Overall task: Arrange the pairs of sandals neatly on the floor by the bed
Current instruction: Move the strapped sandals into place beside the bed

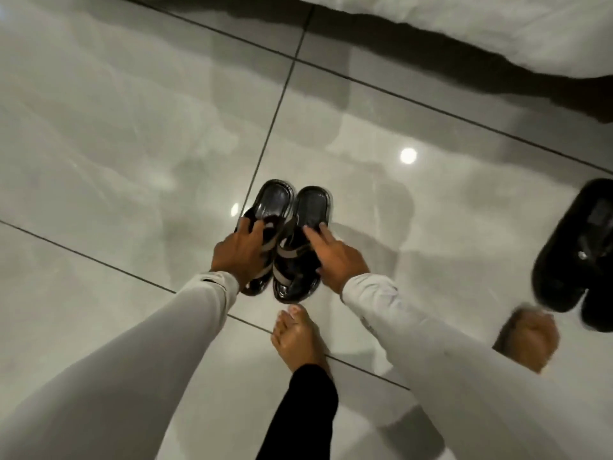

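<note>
Two black sandals with grey crossed straps lie side by side on the glossy tiled floor, heels pointing away from me. My left hand (240, 252) grips the left sandal (270, 204) over its straps. On the right sandal (310, 207), my right hand (335, 257) rests at the outer edge with fingers spread along the footbed. A second pair of black sandals (577, 247) lies at the right edge, blurred. The white bedding of the bed (481, 24) hangs along the top right.
My bare feet stand on the tiles, one (300, 336) just behind the held pair, the other (527, 340) by the black pair. Open grey tile floor (116, 144) stretches to the left and towards the bed.
</note>
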